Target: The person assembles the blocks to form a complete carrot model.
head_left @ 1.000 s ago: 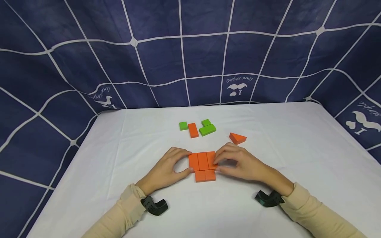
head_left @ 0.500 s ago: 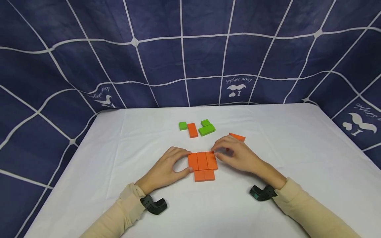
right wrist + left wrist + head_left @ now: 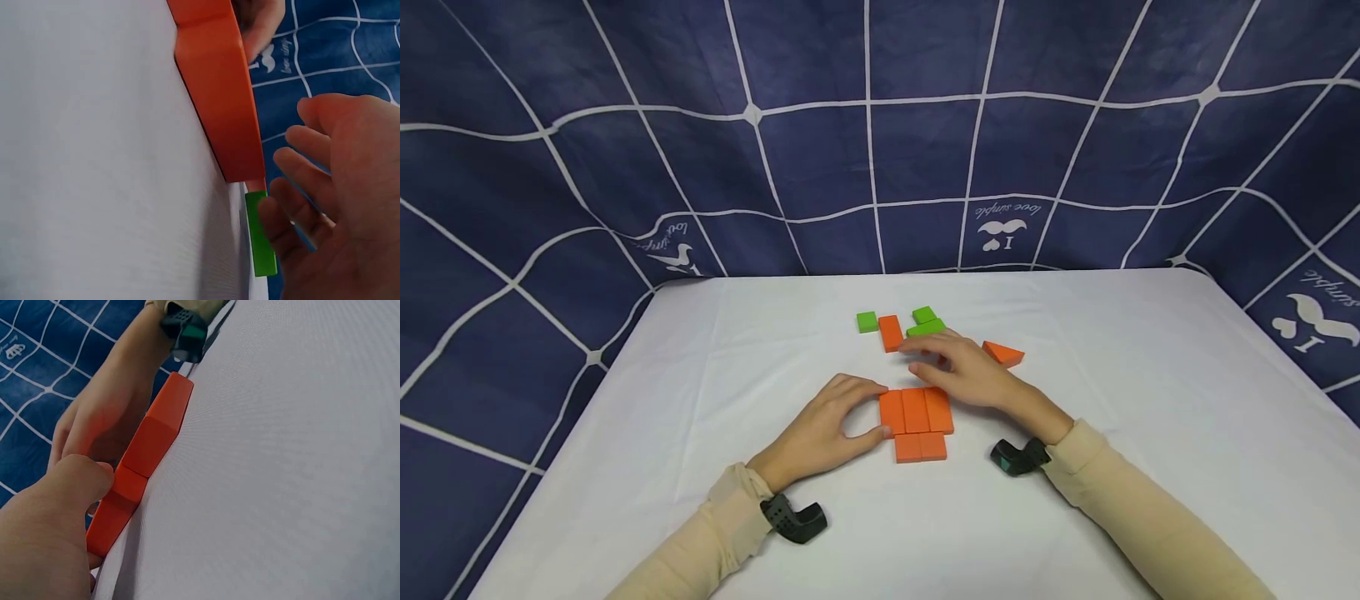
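Observation:
Three orange rectangular blocks (image 3: 914,411) lie side by side on the white cloth in the head view, with two smaller orange blocks (image 3: 921,447) against their near side. My left hand (image 3: 820,433) pinches the leftmost block of the row, thumb at its near end and fingertips at its far end. The left wrist view shows that thumb on the orange edge (image 3: 119,494). My right hand (image 3: 966,371) reaches past the row, fingers spread and bent, holding nothing. Its fingertips are by a long green block (image 3: 927,327) and a loose orange rectangular block (image 3: 891,332); the hand partly covers the green one.
A small green block (image 3: 867,322) lies left of the loose orange block. Another small green block (image 3: 923,314) touches the long green one. An orange triangular block (image 3: 1003,354) lies right of my right hand. Behind the table hangs a dark blue curtain (image 3: 820,167).
My right hand has let go of the right side of the orange row and moved far and left, over to the green blocks. My left hand stays at the row.

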Action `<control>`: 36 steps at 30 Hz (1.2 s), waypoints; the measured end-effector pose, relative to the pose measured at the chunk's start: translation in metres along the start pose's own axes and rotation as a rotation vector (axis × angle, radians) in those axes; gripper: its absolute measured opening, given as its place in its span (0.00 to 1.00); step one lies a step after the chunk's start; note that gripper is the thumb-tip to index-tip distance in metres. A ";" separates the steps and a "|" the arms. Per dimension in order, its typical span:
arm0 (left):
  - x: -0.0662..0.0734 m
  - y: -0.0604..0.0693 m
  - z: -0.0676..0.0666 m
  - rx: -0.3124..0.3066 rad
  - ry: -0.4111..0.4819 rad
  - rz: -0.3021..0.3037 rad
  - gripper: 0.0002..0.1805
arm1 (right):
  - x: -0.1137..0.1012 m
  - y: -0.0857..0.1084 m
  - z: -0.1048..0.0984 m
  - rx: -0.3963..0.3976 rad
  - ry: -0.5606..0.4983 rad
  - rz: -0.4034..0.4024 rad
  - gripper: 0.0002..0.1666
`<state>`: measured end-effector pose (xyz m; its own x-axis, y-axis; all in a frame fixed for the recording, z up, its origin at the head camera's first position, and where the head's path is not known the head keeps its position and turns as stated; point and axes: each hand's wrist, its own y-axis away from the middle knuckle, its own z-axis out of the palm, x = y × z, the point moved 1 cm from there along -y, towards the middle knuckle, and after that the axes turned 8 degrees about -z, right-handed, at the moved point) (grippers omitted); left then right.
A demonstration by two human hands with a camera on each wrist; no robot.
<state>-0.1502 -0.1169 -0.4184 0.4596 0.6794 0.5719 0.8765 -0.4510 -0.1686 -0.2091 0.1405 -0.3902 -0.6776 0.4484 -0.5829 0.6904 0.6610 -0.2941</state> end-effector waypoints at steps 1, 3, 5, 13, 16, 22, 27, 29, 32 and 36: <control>0.000 0.000 0.000 -0.001 -0.001 0.004 0.28 | 0.002 -0.001 0.000 -0.011 -0.006 0.006 0.23; 0.001 -0.001 0.001 -0.002 -0.006 0.008 0.28 | 0.007 -0.002 0.000 -0.031 -0.014 0.029 0.24; 0.003 -0.002 0.001 -0.004 -0.010 0.010 0.28 | 0.012 -0.003 0.000 -0.045 -0.017 0.042 0.24; 0.004 -0.002 -0.003 0.013 -0.010 0.008 0.28 | 0.012 -0.005 -0.005 -0.055 0.058 0.029 0.25; 0.004 -0.002 -0.002 0.016 -0.007 0.009 0.28 | 0.010 -0.004 -0.006 -0.060 0.107 0.023 0.25; 0.003 -0.001 -0.001 0.021 -0.008 0.012 0.28 | 0.010 0.000 -0.008 -0.039 0.150 0.040 0.19; 0.002 0.000 -0.001 0.021 -0.009 0.004 0.28 | 0.011 0.002 -0.009 0.012 0.176 0.027 0.10; 0.002 0.000 -0.001 0.021 -0.010 -0.001 0.29 | 0.011 0.002 -0.009 0.034 0.199 0.010 0.07; 0.002 0.000 -0.001 0.022 -0.011 -0.003 0.29 | 0.011 0.002 -0.009 0.061 0.228 -0.010 0.06; 0.002 0.000 -0.001 0.018 -0.010 0.000 0.29 | 0.011 0.004 -0.008 0.063 0.256 0.008 0.09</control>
<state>-0.1497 -0.1160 -0.4166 0.4612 0.6854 0.5635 0.8787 -0.4409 -0.1829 -0.2161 0.1526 -0.3913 -0.7087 0.5961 -0.3773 0.7048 0.6215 -0.3420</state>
